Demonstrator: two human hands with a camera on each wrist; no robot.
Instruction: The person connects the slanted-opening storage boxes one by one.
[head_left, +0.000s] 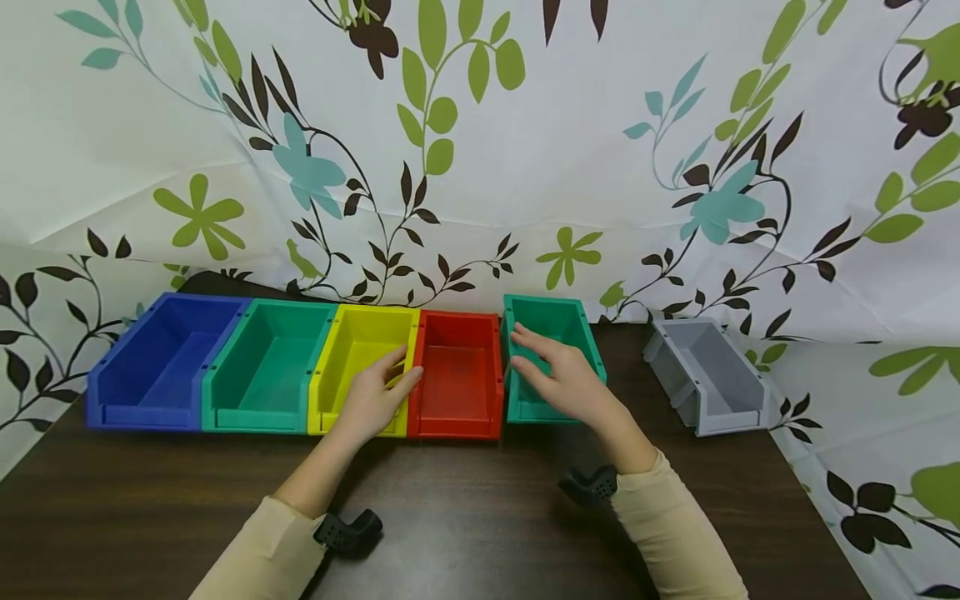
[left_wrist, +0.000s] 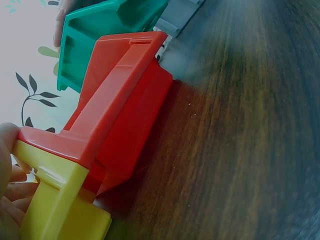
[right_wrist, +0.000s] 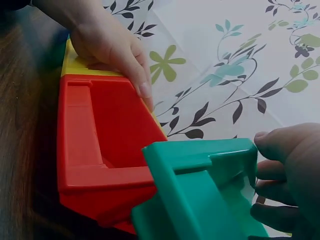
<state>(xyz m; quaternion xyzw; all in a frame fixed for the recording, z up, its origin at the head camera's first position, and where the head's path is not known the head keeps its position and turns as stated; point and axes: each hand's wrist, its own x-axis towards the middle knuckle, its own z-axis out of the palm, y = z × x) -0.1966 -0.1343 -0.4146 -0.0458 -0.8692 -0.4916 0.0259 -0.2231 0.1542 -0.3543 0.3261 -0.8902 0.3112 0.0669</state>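
Head view: row of bins along the centre-left of the frame, blue bin, green bin, yellow bin and red bin butted side by side on the dark table. A second green bin sits just right of the red one with a thin gap and slightly skewed; a grey bin stands well apart at centre right. Left hand lies on the yellow bin's right wall where it meets the red one, fingers loosely draped over the rim, more bracing than gripping. Right hand lies over the second green bin, fingers fairly straight across its left wall and inside. Judgement: the step is closing that gap, so keep the left hand pinning the row and slide the bin sideways flat on the table, squaring its front edge to the red one's. Left wrist view: red bin tight against the yellow bin at lower left, the second green bin at the top not yet flush. Right wrist view: fingertips of the right hand curl round the second green bin's rim at lower right; it looks to overlap the red bin's corner, so watch it doesn't ride up.
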